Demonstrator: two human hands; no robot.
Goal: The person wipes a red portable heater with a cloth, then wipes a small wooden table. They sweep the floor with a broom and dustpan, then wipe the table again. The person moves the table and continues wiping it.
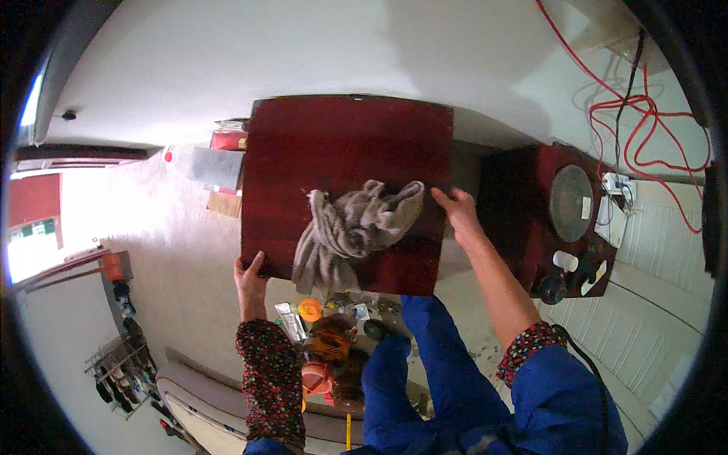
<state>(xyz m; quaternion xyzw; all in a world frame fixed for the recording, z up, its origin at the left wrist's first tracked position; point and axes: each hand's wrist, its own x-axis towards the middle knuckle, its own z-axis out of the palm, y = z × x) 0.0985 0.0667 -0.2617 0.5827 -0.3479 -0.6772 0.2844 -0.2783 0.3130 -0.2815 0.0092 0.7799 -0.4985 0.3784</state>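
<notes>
A dark red wooden piece of furniture with a flat square top stands before me against the pale wall. My left hand grips its near left corner, thumb on top and fingers at the side. At the right edge, my right hand holds on with the thumb over the top; the fingers' undersides are hidden. A crumpled grey cloth lies on the top between both hands, closer to the right one, and part of it hangs over the near edge.
To the right is a dark red cabinet bearing a round dark lid-like disc and a white cup. Red cable hangs on the wall. By my feet are an orange-lidded container and several small items. A shoe rack stands left.
</notes>
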